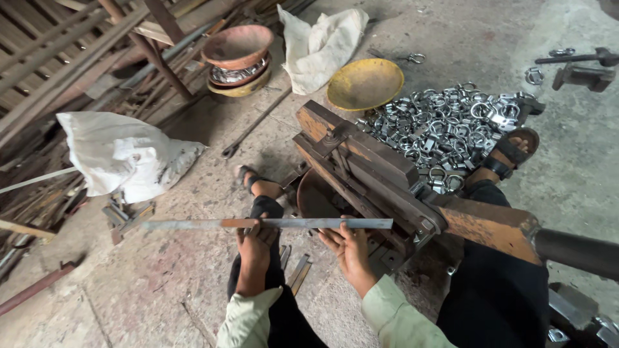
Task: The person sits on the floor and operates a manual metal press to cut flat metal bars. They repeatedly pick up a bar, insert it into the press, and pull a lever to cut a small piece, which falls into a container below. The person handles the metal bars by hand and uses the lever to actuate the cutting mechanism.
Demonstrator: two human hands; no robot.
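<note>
Left hand [253, 248] closed around the flat metal strip [267, 223]; right hand [348, 248] half open beneath it, fingers supporting. The strip lies level above the floor [161, 290], its right end at the rusty lever shear [371, 177]. Risk: fingers near the blade could be pinched if the strip shifts.

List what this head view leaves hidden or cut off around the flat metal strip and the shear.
- Flat metal strip: its right end is hidden by the rusty shear.
- Left hand, right hand: the palms are turned away from the camera.
- Shear lever: cut off by the right edge.
- White sack: contents unseen.
</note>
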